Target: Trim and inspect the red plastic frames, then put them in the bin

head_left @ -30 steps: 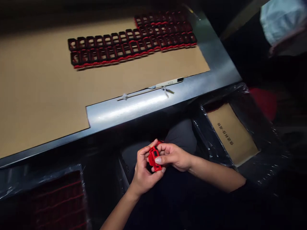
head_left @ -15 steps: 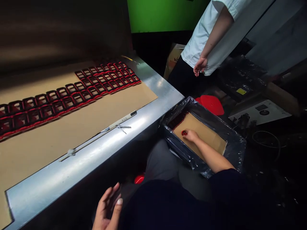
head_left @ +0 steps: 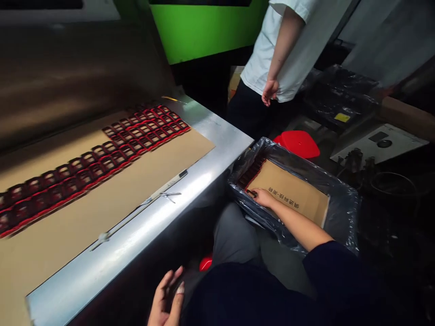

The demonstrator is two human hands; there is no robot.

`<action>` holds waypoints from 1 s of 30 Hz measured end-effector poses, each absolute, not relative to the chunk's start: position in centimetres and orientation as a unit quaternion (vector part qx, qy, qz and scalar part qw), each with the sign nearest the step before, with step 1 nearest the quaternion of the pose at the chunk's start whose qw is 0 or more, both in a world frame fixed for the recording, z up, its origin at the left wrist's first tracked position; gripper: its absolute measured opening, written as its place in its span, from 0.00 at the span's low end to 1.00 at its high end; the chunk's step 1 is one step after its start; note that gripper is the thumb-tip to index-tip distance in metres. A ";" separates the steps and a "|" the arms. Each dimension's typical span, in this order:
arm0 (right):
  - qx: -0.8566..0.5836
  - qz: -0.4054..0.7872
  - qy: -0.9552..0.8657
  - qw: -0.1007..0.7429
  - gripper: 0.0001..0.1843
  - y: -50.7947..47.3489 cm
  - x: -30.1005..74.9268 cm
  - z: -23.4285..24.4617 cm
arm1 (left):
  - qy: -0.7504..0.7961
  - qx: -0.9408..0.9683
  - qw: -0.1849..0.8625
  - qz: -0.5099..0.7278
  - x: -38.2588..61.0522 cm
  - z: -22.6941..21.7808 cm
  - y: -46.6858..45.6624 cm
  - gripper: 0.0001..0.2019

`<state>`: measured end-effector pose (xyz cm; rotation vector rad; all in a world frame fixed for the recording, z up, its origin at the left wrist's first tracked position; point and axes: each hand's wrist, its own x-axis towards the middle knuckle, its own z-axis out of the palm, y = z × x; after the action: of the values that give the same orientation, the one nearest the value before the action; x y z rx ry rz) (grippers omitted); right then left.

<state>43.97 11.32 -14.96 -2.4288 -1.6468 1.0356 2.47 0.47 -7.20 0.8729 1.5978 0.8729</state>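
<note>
My right hand (head_left: 263,198) reaches into a box lined with dark plastic (head_left: 341,199). Its fingers are closed on a small black-and-red frame (head_left: 251,193), mostly hidden by them. The hand is low over the printed cardboard sheet (head_left: 302,185) inside the box, at the near end of a row of similar frames (head_left: 253,172). My left hand (head_left: 168,296) hangs at the bottom of the view in front of my body, fingers curved and apart, holding nothing I can see.
On the metal table (head_left: 222,131), rows of black-and-red frames (head_left: 112,158) lie on cardboard. A long thin tool (head_left: 166,186) and tweezers (head_left: 171,195) rest along its near edge. A person in a white shirt (head_left: 272,54) stands beyond the box, near a red stool (head_left: 299,142).
My right hand has moved the frame toward the box's near left corner, beside the row. Printing on the cardboard sheet now shows. The whole view has shifted slightly; my left hand remains open.
</note>
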 end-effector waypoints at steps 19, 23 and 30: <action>-0.665 0.083 -0.729 0.136 0.20 36.1 27.9 4.0 | 0.678 0.586 0.011 0.443 -5.2 -4.4 10.1 0.08; -0.694 0.096 -0.707 0.099 0.17 38.8 26.0 5.3 | 0.686 0.583 -0.006 0.434 -5.0 -4.0 11.9 0.05; -0.724 0.145 -0.664 0.120 0.13 27.2 26.9 6.7 | 0.664 0.572 0.073 0.476 -4.2 -4.1 9.2 0.08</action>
<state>26.86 27.20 6.67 -2.1141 -1.9403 0.4244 -4.22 9.21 -4.06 1.7174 1.9957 1.4285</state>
